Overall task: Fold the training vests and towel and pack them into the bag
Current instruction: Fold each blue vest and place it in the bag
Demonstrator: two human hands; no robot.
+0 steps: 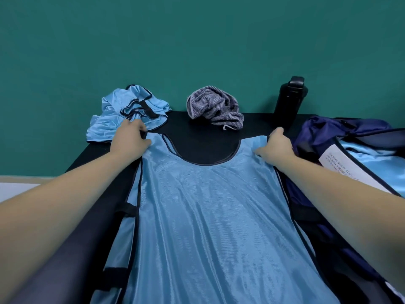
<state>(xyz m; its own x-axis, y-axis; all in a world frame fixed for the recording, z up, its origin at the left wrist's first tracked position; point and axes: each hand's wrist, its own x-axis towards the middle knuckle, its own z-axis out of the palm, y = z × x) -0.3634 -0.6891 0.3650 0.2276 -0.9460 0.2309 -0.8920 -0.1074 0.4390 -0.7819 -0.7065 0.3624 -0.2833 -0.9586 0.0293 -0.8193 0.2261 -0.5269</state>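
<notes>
A light blue training vest (208,216) with dark trim lies spread flat on the black table (203,139), neck hole at the far end. My left hand (131,139) grips its left shoulder strap. My right hand (277,145) grips its right shoulder strap. A second blue vest (122,110) lies crumpled at the far left corner, just beyond my left hand. A grey striped towel (215,107) sits bunched at the far middle. The navy bag (324,137) lies open at the right, with blue fabric and a white paper label (348,170) inside.
A black water bottle (289,99) stands at the far right of the table, between the towel and the bag. A green wall rises straight behind the table's far edge. The floor shows at the left, past the table's left edge.
</notes>
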